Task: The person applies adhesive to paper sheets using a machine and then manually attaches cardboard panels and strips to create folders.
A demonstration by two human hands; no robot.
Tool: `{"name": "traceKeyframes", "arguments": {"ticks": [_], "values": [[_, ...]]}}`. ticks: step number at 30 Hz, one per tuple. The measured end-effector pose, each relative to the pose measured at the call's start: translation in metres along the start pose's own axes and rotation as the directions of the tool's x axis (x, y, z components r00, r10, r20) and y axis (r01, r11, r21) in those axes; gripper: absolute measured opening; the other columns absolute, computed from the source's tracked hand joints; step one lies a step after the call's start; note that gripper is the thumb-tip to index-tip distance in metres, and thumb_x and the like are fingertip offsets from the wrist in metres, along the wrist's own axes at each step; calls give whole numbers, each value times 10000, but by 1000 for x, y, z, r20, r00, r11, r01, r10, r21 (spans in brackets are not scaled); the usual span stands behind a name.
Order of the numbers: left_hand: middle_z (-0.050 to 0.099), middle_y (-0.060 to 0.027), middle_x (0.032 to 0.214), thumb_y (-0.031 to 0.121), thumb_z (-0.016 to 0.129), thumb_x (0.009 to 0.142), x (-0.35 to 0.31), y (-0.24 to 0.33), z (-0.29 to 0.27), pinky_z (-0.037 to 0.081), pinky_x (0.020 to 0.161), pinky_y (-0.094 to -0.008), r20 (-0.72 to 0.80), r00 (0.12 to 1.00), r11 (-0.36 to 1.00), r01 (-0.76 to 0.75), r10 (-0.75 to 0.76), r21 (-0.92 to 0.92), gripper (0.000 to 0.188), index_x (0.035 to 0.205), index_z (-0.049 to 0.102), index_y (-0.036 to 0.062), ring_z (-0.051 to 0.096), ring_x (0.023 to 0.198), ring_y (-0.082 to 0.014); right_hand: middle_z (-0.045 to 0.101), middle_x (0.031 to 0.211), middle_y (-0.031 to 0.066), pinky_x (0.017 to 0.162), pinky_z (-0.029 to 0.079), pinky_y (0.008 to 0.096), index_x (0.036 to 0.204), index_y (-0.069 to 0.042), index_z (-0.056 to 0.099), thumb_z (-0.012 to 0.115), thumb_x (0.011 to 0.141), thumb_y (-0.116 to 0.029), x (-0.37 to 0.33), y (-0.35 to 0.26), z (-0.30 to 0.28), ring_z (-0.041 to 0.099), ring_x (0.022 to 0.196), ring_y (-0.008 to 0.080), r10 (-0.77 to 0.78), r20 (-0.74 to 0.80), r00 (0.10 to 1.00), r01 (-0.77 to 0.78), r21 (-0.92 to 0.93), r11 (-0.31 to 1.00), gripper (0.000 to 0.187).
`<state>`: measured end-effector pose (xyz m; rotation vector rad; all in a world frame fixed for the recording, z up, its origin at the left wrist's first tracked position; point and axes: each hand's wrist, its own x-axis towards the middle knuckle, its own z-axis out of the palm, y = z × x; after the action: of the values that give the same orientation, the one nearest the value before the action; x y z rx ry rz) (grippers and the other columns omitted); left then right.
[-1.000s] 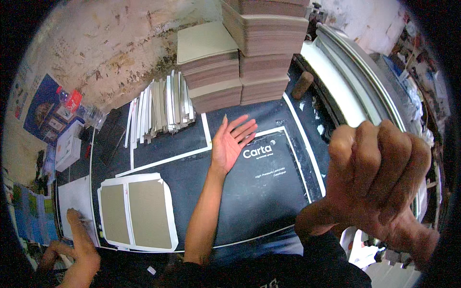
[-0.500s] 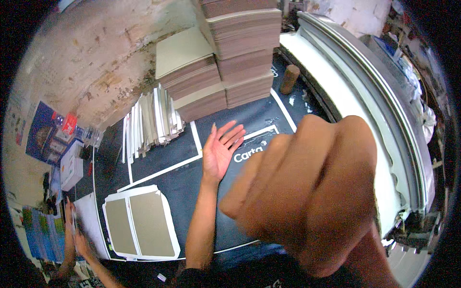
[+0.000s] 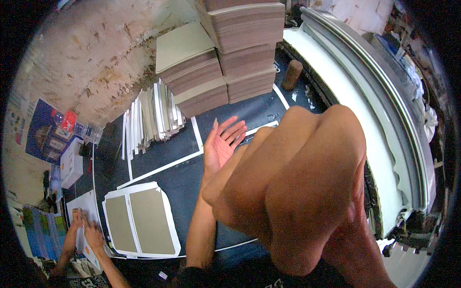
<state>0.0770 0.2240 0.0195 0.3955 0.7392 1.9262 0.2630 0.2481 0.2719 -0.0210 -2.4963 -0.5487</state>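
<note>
My right hand (image 3: 297,187) is raised close in front of the camera, its fingers curled into a fist. The inside of the fist is hidden, so whatever it may hold does not show. Below it, my left hand (image 3: 224,144) is open over the dark table mat (image 3: 165,170), palm up, holding nothing; the fist covers part of it and its wrist. To the left of my left forearm lies a white cover sheet (image 3: 175,233) with two grey-beige boards (image 3: 152,221) on it, split by a narrow white strip.
Tall stacks of board (image 3: 247,57) stand at the back, with a bundle of pale strips (image 3: 151,115) beside them. A brown cylinder (image 3: 292,75) stands near a long curved machine (image 3: 384,110) on the right. At the lower left, another person's hands (image 3: 87,228) rest on white sheets (image 3: 86,201).
My right fist has shifted a little left, now overlapping my left hand's wrist. My left hand stays open in nearly the same place. The other person's hands have moved onto the white sheets.
</note>
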Motion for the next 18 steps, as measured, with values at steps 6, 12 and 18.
{"name": "traceKeyframes", "arguments": {"ticks": [6,12,18], "values": [[608,-262,1308,497,449,1041,7,-8,-5,429,1110,-437,76,997,999,2,1,-38,622,1346,530,-39,585,1246,-321,339,540,-34,472,269,325,554,-177,363,726,610,-165,2,4,2,377,495,129,-24,-35,999,29,131,991,367],[619,-239,1296,516,465,1029,11,-5,-1,454,1076,-444,17,999,995,29,-28,-100,620,1320,553,-25,606,1201,-317,374,553,-30,473,269,311,569,-157,403,752,607,-151,1,10,15,385,498,120,-20,-95,995,54,365,929,351],[521,-85,867,506,511,1016,-7,16,-47,414,823,-360,4,996,895,-76,86,-439,465,923,548,52,489,883,-224,410,565,-25,474,270,296,584,-138,443,778,604,-137,2,9,43,392,501,110,160,-140,977,48,879,474,336]]}}
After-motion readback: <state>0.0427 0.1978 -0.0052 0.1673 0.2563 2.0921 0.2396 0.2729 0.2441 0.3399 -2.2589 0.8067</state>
